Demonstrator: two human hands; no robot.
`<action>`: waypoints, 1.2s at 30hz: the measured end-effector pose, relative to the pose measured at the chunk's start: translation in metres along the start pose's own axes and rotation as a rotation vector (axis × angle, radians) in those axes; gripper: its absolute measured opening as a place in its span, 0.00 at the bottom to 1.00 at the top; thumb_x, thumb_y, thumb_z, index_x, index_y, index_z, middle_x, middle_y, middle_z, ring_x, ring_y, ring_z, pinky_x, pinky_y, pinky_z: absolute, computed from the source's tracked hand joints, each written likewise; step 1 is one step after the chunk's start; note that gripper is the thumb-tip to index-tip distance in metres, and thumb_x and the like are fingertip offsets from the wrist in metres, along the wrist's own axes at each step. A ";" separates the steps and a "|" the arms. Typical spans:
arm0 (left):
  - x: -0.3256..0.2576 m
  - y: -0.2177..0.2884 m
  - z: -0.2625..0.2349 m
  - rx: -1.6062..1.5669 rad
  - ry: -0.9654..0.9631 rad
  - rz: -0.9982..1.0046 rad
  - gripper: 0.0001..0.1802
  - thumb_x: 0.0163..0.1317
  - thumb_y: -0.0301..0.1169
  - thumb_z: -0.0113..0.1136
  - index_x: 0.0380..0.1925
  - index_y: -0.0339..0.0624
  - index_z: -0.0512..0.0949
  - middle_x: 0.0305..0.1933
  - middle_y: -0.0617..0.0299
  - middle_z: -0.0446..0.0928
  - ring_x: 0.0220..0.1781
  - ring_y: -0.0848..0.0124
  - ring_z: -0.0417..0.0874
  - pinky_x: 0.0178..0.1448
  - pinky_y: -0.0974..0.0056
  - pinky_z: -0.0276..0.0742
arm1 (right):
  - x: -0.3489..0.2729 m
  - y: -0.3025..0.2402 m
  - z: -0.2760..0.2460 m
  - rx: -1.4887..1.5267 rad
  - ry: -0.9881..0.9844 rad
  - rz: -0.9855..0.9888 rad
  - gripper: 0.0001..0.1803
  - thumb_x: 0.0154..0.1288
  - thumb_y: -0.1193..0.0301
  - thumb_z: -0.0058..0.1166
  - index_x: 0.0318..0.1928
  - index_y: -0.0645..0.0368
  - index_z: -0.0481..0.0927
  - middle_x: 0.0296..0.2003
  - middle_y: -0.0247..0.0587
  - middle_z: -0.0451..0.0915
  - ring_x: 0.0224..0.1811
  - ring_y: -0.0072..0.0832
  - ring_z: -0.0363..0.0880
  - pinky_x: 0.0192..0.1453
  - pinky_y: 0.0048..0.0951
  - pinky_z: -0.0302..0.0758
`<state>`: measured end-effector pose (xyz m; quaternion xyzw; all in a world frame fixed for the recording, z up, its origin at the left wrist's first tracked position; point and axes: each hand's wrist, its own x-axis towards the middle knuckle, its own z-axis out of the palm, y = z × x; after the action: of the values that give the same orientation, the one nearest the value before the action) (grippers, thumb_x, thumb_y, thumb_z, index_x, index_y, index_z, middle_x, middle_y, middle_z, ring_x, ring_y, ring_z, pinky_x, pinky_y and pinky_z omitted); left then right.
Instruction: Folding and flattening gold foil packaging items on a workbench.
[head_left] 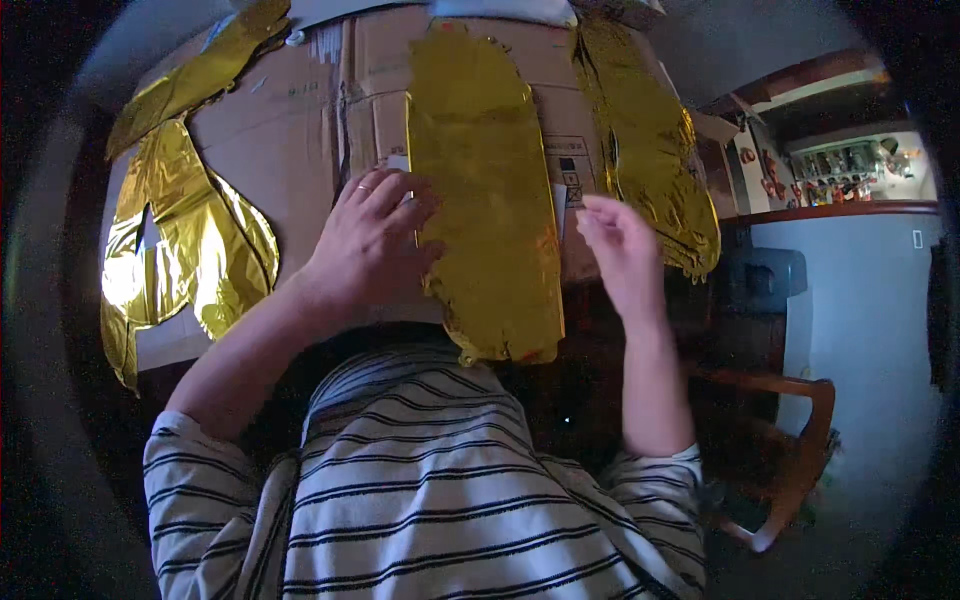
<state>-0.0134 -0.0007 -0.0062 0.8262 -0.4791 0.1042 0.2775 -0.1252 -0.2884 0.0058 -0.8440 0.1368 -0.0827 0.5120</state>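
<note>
A long flat gold foil balloon (485,190), uninflated and with a rounded far end, lies in front of me on cardboard. Its near end hangs a little past the cardboard's front edge. My left hand (375,225), with a ring on one finger, is closed at the foil's left edge, fingertips over it. To the right of the foil, my right hand (622,245) is lifted slightly, apart from it. The fingers there are loosely bent and a little blurred, and I see nothing in them.
Flat cardboard (290,130) covers the surface. More gold foil balloons lie at the left (190,240), far left (200,75) and right (645,140). A wooden chair (815,420) stands at the right, before a pale counter (865,320) with bottles (835,190) behind it.
</note>
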 end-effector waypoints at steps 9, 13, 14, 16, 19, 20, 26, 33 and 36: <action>-0.010 0.000 0.021 -0.010 0.054 0.053 0.21 0.52 0.39 0.70 0.44 0.43 0.79 0.49 0.55 0.74 0.58 0.54 0.73 0.66 0.50 0.66 | 0.050 -0.029 -0.006 -0.175 -0.322 0.480 0.14 0.66 0.65 0.62 0.46 0.61 0.81 0.33 0.32 0.83 0.30 0.15 0.78 0.32 0.17 0.73; -0.012 -0.005 0.025 -0.038 0.039 0.027 0.22 0.52 0.41 0.70 0.45 0.45 0.79 0.49 0.56 0.75 0.58 0.55 0.73 0.67 0.50 0.65 | 0.061 -0.029 0.000 -0.161 -0.374 0.507 0.12 0.64 0.64 0.64 0.40 0.59 0.83 0.29 0.28 0.81 0.25 0.13 0.74 0.29 0.14 0.68; -0.011 -0.004 0.024 -0.041 0.041 0.026 0.22 0.52 0.41 0.70 0.45 0.45 0.79 0.49 0.56 0.75 0.58 0.55 0.73 0.67 0.50 0.65 | 0.062 -0.028 0.001 -0.167 -0.380 0.528 0.12 0.64 0.63 0.64 0.39 0.59 0.83 0.28 0.28 0.80 0.24 0.13 0.72 0.28 0.14 0.68; -0.012 -0.002 0.021 -0.037 0.042 0.018 0.22 0.52 0.41 0.70 0.46 0.46 0.79 0.49 0.56 0.75 0.58 0.56 0.73 0.68 0.50 0.64 | 0.065 -0.027 0.004 -0.202 -0.399 0.545 0.12 0.62 0.62 0.66 0.37 0.58 0.84 0.27 0.26 0.78 0.23 0.12 0.70 0.27 0.15 0.66; -0.013 -0.004 0.023 -0.042 0.055 0.025 0.22 0.52 0.41 0.69 0.46 0.46 0.79 0.50 0.57 0.74 0.59 0.56 0.73 0.69 0.50 0.63 | 0.067 -0.024 0.005 -0.277 -0.413 0.541 0.14 0.59 0.60 0.68 0.35 0.57 0.84 0.25 0.24 0.76 0.22 0.13 0.67 0.26 0.16 0.63; -0.013 -0.004 0.022 -0.042 0.048 0.019 0.22 0.52 0.41 0.69 0.47 0.46 0.79 0.50 0.57 0.74 0.59 0.56 0.73 0.70 0.49 0.63 | 0.068 -0.021 0.005 -0.286 -0.415 0.538 0.14 0.58 0.59 0.69 0.34 0.56 0.84 0.24 0.24 0.75 0.22 0.14 0.66 0.25 0.17 0.62; -0.016 -0.005 0.021 -0.065 0.045 0.000 0.22 0.54 0.42 0.68 0.48 0.47 0.79 0.50 0.56 0.74 0.59 0.56 0.73 0.71 0.49 0.63 | 0.055 -0.044 0.016 -0.300 -0.436 0.551 0.14 0.58 0.61 0.69 0.35 0.58 0.83 0.26 0.29 0.77 0.26 0.19 0.70 0.28 0.22 0.65; -0.016 -0.009 0.026 -0.115 0.051 0.031 0.24 0.53 0.41 0.70 0.49 0.47 0.79 0.52 0.54 0.74 0.59 0.52 0.73 0.66 0.47 0.67 | 0.023 -0.031 0.024 0.383 -0.330 0.599 0.19 0.58 0.69 0.68 0.47 0.67 0.82 0.43 0.45 0.85 0.44 0.33 0.84 0.51 0.33 0.79; -0.016 -0.008 0.025 -0.122 0.067 0.040 0.24 0.52 0.40 0.71 0.48 0.45 0.79 0.51 0.54 0.74 0.58 0.53 0.73 0.67 0.49 0.67 | 0.017 -0.038 0.028 0.325 -0.315 0.703 0.19 0.59 0.71 0.68 0.49 0.66 0.80 0.44 0.41 0.84 0.49 0.29 0.81 0.57 0.31 0.74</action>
<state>-0.0172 0.0004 -0.0368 0.7940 -0.4913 0.1079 0.3414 -0.0952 -0.2538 0.0262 -0.6564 0.3218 0.2069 0.6502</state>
